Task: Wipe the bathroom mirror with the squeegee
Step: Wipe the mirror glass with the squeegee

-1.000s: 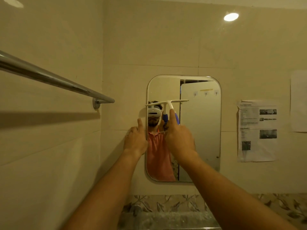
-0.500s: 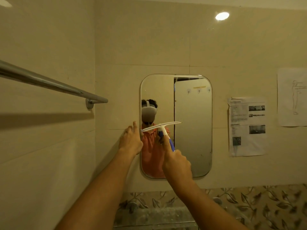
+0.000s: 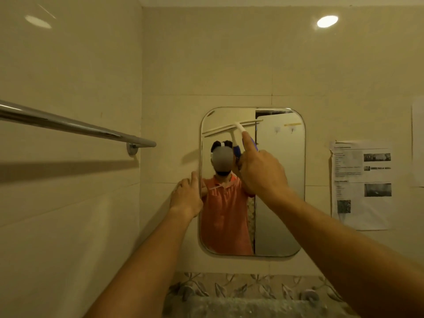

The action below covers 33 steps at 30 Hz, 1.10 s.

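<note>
A rounded rectangular mirror [image 3: 280, 203] hangs on the beige tiled wall straight ahead. A white squeegee [image 3: 231, 128] with a blue handle lies against the upper left part of the glass, its blade tilted up to the right. My right hand [image 3: 261, 173] grips the handle, with the forefinger stretched along the neck. My left hand [image 3: 187, 196] rests on the wall and holds the mirror's left edge at mid height. The mirror reflects a person in an orange shirt and a white door.
A chrome towel rail [image 3: 75, 126] juts out from the left wall at head height. Printed paper sheets [image 3: 362, 184] are stuck to the wall right of the mirror. A patterned tile band [image 3: 252, 288] and a ledge run below.
The squeegee went down the left side of the glass to mid height, then my right hand lifted it back up near the mirror's top. My left hand stayed on the mirror's edge.
</note>
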Each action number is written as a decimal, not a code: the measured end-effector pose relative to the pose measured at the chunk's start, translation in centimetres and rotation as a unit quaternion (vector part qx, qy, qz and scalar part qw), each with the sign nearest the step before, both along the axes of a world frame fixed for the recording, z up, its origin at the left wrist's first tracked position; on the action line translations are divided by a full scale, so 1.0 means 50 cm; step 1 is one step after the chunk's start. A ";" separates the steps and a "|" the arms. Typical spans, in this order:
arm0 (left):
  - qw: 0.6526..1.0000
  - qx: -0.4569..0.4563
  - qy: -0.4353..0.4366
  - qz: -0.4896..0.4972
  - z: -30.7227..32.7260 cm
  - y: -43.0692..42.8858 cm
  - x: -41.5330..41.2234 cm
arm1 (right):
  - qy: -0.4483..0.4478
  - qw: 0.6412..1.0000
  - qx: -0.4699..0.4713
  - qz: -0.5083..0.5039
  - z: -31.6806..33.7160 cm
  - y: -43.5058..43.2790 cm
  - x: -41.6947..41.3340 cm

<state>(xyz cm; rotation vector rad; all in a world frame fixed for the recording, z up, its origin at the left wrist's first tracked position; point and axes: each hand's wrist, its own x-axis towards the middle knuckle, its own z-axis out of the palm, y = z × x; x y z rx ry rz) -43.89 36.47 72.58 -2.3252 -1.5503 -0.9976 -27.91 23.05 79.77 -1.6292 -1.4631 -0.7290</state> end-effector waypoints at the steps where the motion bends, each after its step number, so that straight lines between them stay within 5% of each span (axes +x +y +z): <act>1: 1.000 -0.005 0.005 0.006 -0.001 0.002 0.002 | -0.014 1.000 0.001 -0.004 0.019 0.007 0.001; 10: 0.999 -0.017 -0.012 0.027 0.009 0.007 0.016 | -0.053 0.997 -0.005 -0.055 0.087 0.050 -0.030; 29: 0.999 -0.005 -0.035 -0.012 0.000 0.017 -0.004 | -0.053 0.992 -0.069 -0.093 -0.221 0.056 -0.010; 33: 1.000 -0.019 -0.023 -0.010 -0.001 0.015 -0.004 | 0.014 0.992 -0.108 -0.071 -0.240 0.014 -0.024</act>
